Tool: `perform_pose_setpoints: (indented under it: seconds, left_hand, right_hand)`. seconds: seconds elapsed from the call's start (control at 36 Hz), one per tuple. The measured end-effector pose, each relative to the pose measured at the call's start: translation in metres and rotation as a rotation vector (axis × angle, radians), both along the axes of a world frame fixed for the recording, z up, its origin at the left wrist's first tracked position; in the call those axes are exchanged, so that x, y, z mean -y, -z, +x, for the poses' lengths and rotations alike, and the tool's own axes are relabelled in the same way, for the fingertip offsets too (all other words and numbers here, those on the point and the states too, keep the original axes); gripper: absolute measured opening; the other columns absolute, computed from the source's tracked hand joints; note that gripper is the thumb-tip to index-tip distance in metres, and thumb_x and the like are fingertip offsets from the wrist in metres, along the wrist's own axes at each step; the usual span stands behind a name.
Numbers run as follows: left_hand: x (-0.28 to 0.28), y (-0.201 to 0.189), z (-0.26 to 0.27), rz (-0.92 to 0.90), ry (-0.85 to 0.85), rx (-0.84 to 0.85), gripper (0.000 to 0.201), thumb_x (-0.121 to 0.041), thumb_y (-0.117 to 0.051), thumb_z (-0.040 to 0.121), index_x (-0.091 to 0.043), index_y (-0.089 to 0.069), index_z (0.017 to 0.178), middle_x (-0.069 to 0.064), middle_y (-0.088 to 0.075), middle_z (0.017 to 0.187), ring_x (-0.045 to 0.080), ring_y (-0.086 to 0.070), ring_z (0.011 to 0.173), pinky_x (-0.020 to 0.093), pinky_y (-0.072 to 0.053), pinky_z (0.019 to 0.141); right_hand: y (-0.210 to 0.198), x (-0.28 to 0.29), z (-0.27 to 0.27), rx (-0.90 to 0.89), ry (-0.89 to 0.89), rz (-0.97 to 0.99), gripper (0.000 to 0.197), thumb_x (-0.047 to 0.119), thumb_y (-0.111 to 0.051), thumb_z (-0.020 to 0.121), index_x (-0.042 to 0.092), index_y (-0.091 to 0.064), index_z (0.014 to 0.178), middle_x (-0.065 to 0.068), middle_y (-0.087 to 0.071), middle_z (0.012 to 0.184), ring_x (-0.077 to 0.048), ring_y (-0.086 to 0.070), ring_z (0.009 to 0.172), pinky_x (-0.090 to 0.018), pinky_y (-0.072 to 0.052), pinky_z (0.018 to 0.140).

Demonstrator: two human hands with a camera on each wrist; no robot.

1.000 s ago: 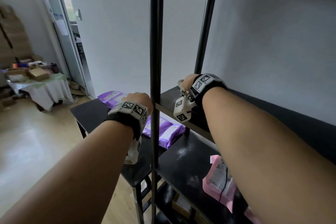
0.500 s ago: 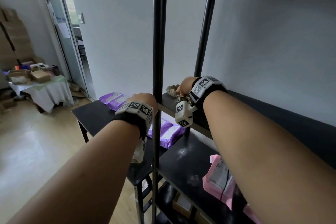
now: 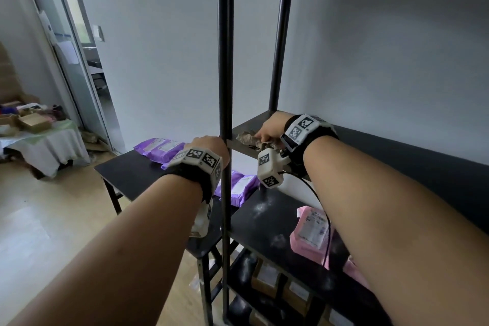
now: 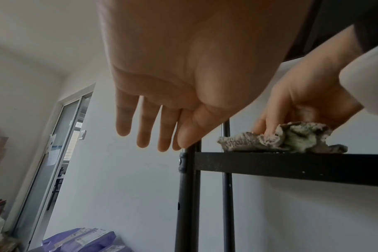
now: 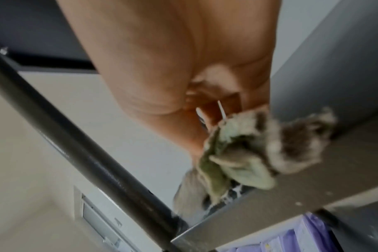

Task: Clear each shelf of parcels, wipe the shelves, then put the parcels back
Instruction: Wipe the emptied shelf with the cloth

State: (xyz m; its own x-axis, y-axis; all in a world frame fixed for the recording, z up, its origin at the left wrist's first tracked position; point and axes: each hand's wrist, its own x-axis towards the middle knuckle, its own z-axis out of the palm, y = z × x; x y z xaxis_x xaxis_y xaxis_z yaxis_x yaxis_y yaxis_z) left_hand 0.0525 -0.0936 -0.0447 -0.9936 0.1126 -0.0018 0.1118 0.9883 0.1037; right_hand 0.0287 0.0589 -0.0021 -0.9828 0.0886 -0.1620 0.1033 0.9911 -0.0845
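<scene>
A pale grey wall (image 3: 164, 47) stands behind, a glass sliding door (image 3: 71, 66) at the left lets in daylight, the light wood floor (image 3: 53, 219) shines, and a cloth-draped side table (image 3: 45, 145) in the far corner carries open cardboard boxes (image 3: 31, 122)
</scene>
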Motion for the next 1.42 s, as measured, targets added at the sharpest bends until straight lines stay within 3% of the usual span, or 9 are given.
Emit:
perform_pose_setpoints:
  seconds: [0.08, 0.28, 0.47, 0.61, 0.75, 1.0, 1.14, 1.22, 1.42]
  left_hand:
    - [0.003, -0.001, 0.0, 0.001, 0.005, -0.004, 0.008, -0.014, -0.043, 0.088, -0.017, -0.049, 0.084, 0.005, -0.052, 0.086, 0.03, -0.058, 0.094, 0.034, -0.048, 0.083]
    - [0.009, 0.0, 0.002, 0.031, -0.009, 0.009, 0.017, -0.013, -0.042, 0.088, -0.016, -0.043, 0.071, 0.005, -0.051, 0.083, 0.028, -0.053, 0.086, 0.034, -0.046, 0.08]
    - [0.014, -0.004, -0.002, 0.056, -0.029, 0.011, 0.025, -0.012, -0.04, 0.089, -0.017, -0.04, 0.064, 0.004, -0.047, 0.076, 0.028, -0.052, 0.084, 0.033, -0.046, 0.078]
    - [0.015, -0.005, -0.007, 0.065, -0.033, 0.026, 0.023, -0.012, -0.041, 0.087, -0.016, -0.043, 0.065, 0.005, -0.051, 0.078, 0.029, -0.054, 0.083, 0.031, -0.045, 0.074]
    - [0.011, -0.006, -0.005, 0.067, -0.021, 0.025, 0.023, -0.011, -0.041, 0.087, -0.016, -0.042, 0.064, 0.005, -0.05, 0.078, 0.029, -0.054, 0.084, 0.033, -0.046, 0.076]
    - [0.009, -0.003, -0.003, 0.041, -0.02, 0.007, 0.025, -0.012, -0.041, 0.089, -0.016, -0.041, 0.065, 0.003, -0.046, 0.073, 0.027, -0.053, 0.084, 0.032, -0.045, 0.075]
    - [0.01, -0.001, -0.007, 0.051, -0.032, 0.014, 0.026, -0.013, -0.041, 0.09, -0.017, -0.041, 0.064, 0.003, -0.046, 0.071, 0.028, -0.053, 0.084, 0.032, -0.046, 0.078]
    - [0.011, 0.001, -0.013, 0.052, -0.044, 0.023, 0.026, -0.016, -0.04, 0.091, -0.015, -0.042, 0.066, 0.003, -0.048, 0.073, 0.028, -0.053, 0.084, 0.032, -0.046, 0.077]
    - [0.012, 0.006, -0.024, 0.061, -0.063, 0.029, 0.029, -0.016, -0.035, 0.092, -0.013, -0.042, 0.065, 0.008, -0.054, 0.083, 0.028, -0.055, 0.083, 0.032, -0.047, 0.078]
  right_hand:
    - [0.003, -0.014, 0.005, -0.012, 0.061, 0.215, 0.034, 0.037, -0.062, 0.086, 0.011, -0.068, 0.108, -0.006, -0.067, 0.103, -0.028, -0.064, 0.101, -0.031, -0.051, 0.088]
    - [0.017, -0.025, 0.01, -0.036, 0.233, 0.187, 0.036, 0.042, -0.055, 0.09, 0.013, -0.051, 0.071, -0.005, -0.059, 0.104, -0.033, -0.059, 0.107, -0.05, -0.048, 0.093]
    - [0.019, -0.02, 0.01, -0.16, 0.354, -0.014, 0.032, 0.039, -0.056, 0.09, 0.013, -0.064, 0.107, -0.005, -0.067, 0.108, -0.028, -0.062, 0.105, -0.036, -0.048, 0.088]
    - [0.019, -0.008, 0.012, -0.219, 0.37, -0.186, 0.026, 0.035, -0.058, 0.088, 0.011, -0.059, 0.098, -0.005, -0.06, 0.083, -0.027, -0.059, 0.086, -0.032, -0.045, 0.074]
    - [0.02, 0.019, 0.011, -0.181, 0.272, -0.246, 0.03, 0.025, -0.054, 0.093, 0.001, -0.06, 0.11, -0.011, -0.064, 0.11, -0.029, -0.062, 0.103, -0.036, -0.051, 0.092]
    - [0.016, 0.009, -0.005, -0.054, 0.116, -0.112, 0.03, 0.027, -0.048, 0.098, 0.011, -0.06, 0.12, -0.005, -0.064, 0.116, -0.024, -0.061, 0.106, -0.026, -0.041, 0.074]
    - [0.017, -0.012, -0.019, -0.196, 0.412, -0.292, 0.041, 0.045, -0.059, 0.086, 0.007, -0.055, 0.101, -0.005, -0.06, 0.098, -0.026, -0.056, 0.091, -0.03, -0.043, 0.083]
    - [0.046, -0.037, -0.076, -0.083, 0.421, -0.087, 0.075, 0.059, -0.06, 0.051, 0.013, -0.064, 0.11, -0.01, -0.063, 0.109, -0.035, -0.06, 0.097, -0.049, -0.045, 0.091]
    - [0.034, 0.001, -0.067, -0.052, 0.274, 0.079, 0.041, 0.035, -0.04, 0.093, 0.002, -0.056, 0.112, -0.016, -0.055, 0.114, -0.043, -0.052, 0.113, -0.061, -0.042, 0.094]
